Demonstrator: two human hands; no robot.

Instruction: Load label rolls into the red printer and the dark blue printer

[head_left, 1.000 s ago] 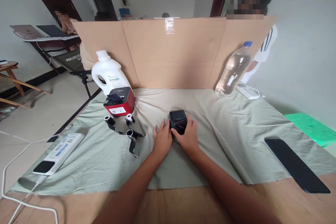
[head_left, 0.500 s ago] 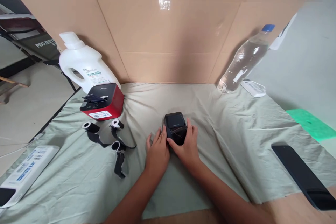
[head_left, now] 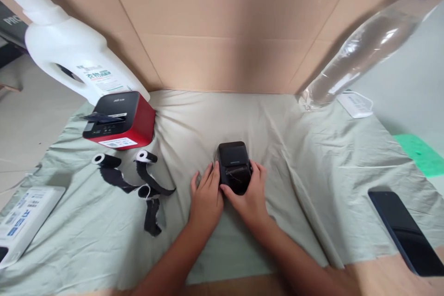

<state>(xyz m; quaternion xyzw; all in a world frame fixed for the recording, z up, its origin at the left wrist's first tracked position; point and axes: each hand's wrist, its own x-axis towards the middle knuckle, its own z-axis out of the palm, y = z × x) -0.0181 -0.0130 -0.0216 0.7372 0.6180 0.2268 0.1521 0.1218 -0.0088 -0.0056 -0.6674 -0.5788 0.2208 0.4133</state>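
steadying boxy black plastic device (head_left: 234,166) with flat left hand (head_left: 207,196) and clamped right hand (head_left: 255,201); likely requires even pressure next.

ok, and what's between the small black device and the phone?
The right hand, its thumb and fingertips against the small black device, then wrinkled cloth up to the phone. Visible in the head view.
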